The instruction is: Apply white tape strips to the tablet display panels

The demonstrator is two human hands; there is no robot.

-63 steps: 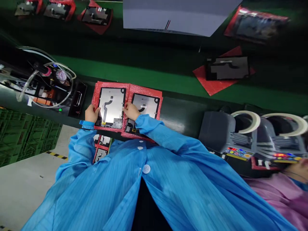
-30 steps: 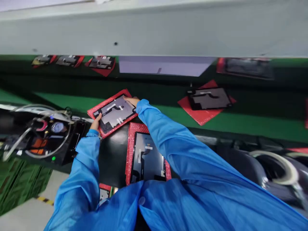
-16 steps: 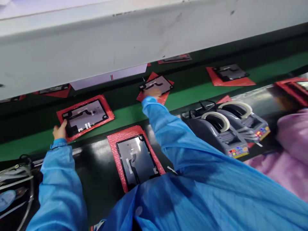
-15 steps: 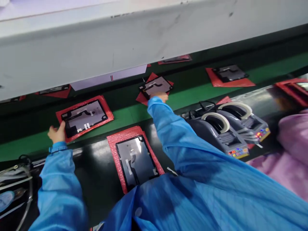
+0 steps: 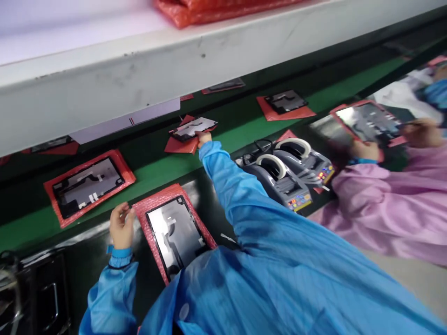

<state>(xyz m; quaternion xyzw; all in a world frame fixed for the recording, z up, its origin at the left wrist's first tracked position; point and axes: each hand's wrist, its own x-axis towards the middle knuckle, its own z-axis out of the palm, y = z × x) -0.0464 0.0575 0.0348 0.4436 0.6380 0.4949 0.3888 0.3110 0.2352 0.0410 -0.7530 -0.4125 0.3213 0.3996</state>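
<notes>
My right hand [image 5: 204,138] reaches over the green belt and pinches the near edge of a tablet screen panel [image 5: 193,129], grey-backed with a black border. That panel is tilted up off its red bubble-wrap sheet [image 5: 179,146]. My left hand [image 5: 121,227] is over the dark bench, its fingers loosely bent and apart, holding nothing. Beside it lies a red bubble-wrap pad [image 5: 141,214] bearing another screen panel [image 5: 164,223], its lower part hidden by my blue coat. Farther left on the belt, one more screen panel [image 5: 87,184] rests on red bubble wrap.
Two grey tape dispensers [image 5: 279,186] stand right of my arm. Beyond them a co-worker in pink sleeves [image 5: 377,190] handles a screen panel [image 5: 366,122]. A white shelf edge [image 5: 174,70] overhangs the green belt [image 5: 237,132]. Black equipment [image 5: 45,293] sits at lower left.
My left hand has left the panel on the belt and come back toward the bench. My right hand has raised its panel's near edge. The view has swung right, showing the co-worker's hands.
</notes>
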